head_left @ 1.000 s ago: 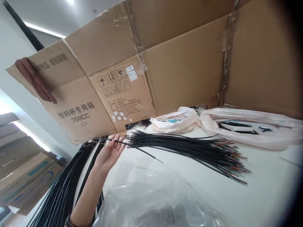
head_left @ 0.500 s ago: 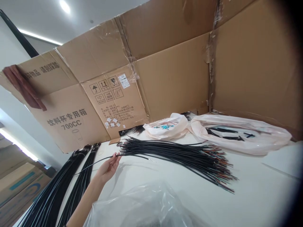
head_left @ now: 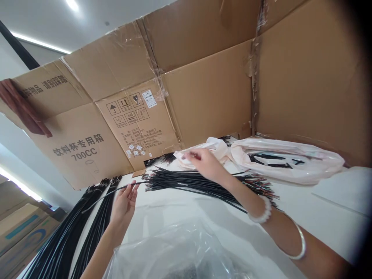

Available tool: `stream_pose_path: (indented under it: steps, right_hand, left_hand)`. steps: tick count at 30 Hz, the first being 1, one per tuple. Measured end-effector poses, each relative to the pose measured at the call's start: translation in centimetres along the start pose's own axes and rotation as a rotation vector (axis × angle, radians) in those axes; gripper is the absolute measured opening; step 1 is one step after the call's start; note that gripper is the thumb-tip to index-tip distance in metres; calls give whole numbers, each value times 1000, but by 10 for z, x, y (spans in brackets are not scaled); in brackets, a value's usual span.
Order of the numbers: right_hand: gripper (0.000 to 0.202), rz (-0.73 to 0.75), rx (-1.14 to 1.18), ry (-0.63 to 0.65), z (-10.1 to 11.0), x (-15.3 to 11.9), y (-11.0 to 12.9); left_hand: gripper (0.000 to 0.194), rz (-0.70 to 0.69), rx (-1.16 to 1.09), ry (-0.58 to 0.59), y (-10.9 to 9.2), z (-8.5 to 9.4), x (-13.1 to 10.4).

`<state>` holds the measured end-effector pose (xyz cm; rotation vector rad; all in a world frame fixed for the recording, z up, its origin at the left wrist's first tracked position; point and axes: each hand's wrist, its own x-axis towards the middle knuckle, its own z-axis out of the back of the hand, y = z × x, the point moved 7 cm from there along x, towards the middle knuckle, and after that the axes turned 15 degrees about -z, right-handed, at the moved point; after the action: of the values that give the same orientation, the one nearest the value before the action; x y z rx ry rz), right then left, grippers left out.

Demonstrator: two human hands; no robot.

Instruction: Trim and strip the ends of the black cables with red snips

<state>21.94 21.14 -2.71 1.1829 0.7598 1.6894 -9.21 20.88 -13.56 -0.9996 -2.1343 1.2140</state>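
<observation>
My left hand pinches a thin black cable, whose tail reaches out to the left over other cables. Its other end lies close to the left ends of a thick bundle of black cables with bared, coloured wire ends at the right. Above that bundle is my right hand, wearing bracelets. Its fingers are drawn together in front of a pinkish-white plastic bag; whatever they hold, if anything, is hidden. The hand covers the bag's contents.
A second pinkish-white bag holds black pieces at the right. Long black cable bundles lie at the left. Clear plastic covers the near edge of the white table. Cardboard walls stand behind.
My right hand has come into view from the right and reached the nearer bag. My left hand has shifted slightly left with the cable still in its fingers.
</observation>
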Motion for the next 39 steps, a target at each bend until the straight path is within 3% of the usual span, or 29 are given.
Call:
stream_pose_path:
  steps: [4,6,9,12,14,17,21,26,29,31,35,39]
  right_hand:
    - [50,-144,-69,301,-45,1,-18]
    - [53,-171,-79,439,-59,-6,-19]
    - [51,-171,-86,565,-65,-16,-13]
    - [54,-154,-109,615,-66,-24,-3]
    - [51,-129,-153,628,-68,-29,4]
    - [30,-68,-288,532,-68,-35,15]
    - [13,41,-562,226,-63,-41,27]
    - [24,285,-821,-20,-68,-47,31]
    - [25,522,-877,-117,-72,-53,36]
    - [28,699,-877,-193,-74,-61,42]
    - [23,995,-808,-367,-72,-86,59]
    - [13,1107,-726,-450,-68,-100,67]
  left_hand:
    - [7,-143,33,61,-35,-14,-18]
    - [9,-172,55,108,-47,-20,-26]
    - [12,-217,105,190,-59,-26,-35]
    - [5,-303,162,253,-69,-29,-38]
    - [13,-361,213,282,-74,-28,-36]
    - [35,-397,366,343,-80,-26,-32]
    - [50,-366,762,524,-84,-22,-36]
    - [41,-605,1140,694,-99,-31,-56]
    - [34,-742,1185,834,-96,-46,-67]
    - [37,-757,1167,960,-86,-54,-73]
    - [36,-653,1116,1182,-65,-60,-90]
    - [28,-539,1005,1305,-55,-61,-105]
